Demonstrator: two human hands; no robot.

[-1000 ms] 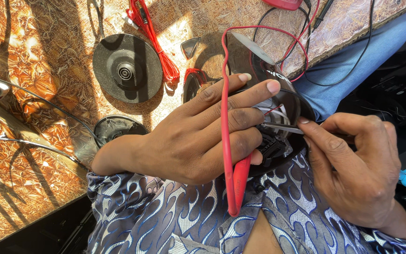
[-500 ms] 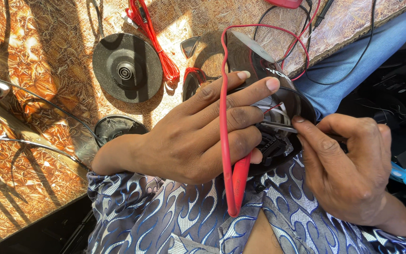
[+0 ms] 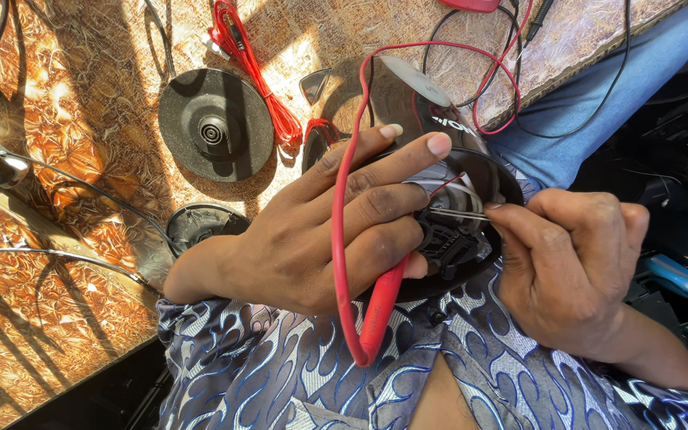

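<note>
Item: round black appliance base with exposed inner wiring [image 3: 459,239], held upturned against the patterned blue shirt [image 3: 280,374], at 6 o'clock from the brown textured tabletop [image 3: 65,334].
Left hand [image 3: 320,231]: fingers wrapped over the base, a red probe lead [image 3: 344,263] looped across them.
Right hand [image 3: 575,271]: at 3 o'clock, fingers pinched on a thin metal probe tip [image 3: 459,213] touching the internals.
Nearby: round black disc base [image 3: 215,125], 11 o'clock; coiled red cable [image 3: 256,72].
Risk, judged: the tip may slip and bridge contacts, since the grip on the base is one-handed and the lead could snag.
</note>
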